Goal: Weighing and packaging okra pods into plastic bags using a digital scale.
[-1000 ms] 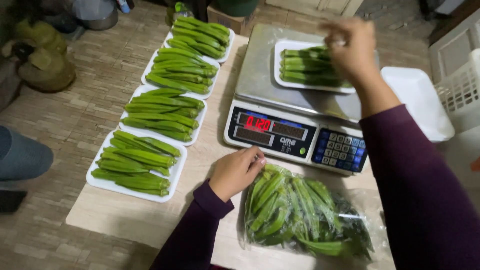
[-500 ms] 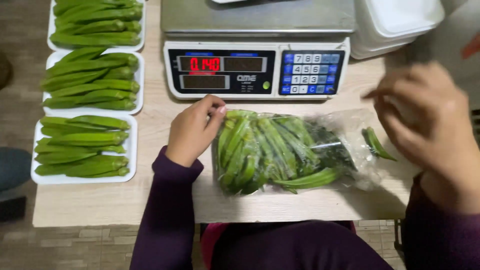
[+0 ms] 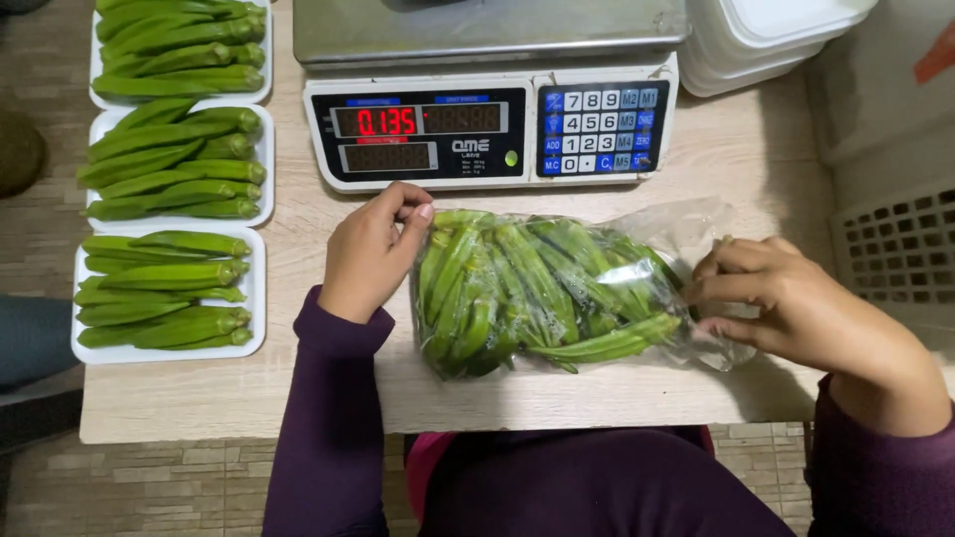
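Clear plastic bag of okra (image 3: 542,293) lying flat on wooden table (image 3: 249,388) just below digital scale (image 3: 487,129), left hand (image 3: 370,254) curled, fingertips pinching bag's closed end, right hand (image 3: 796,308) gripping bag's open mouth, filled white trays (image 3: 169,283) at left.

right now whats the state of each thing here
plastic bag of okra: lying flat, mouth open at right
left hand: fingers resting on the bag's closed end
right hand: fingers at the bag's mouth
scale: on, red digits lit
trays of okra: filled, uncovered
empty white trays: stacked
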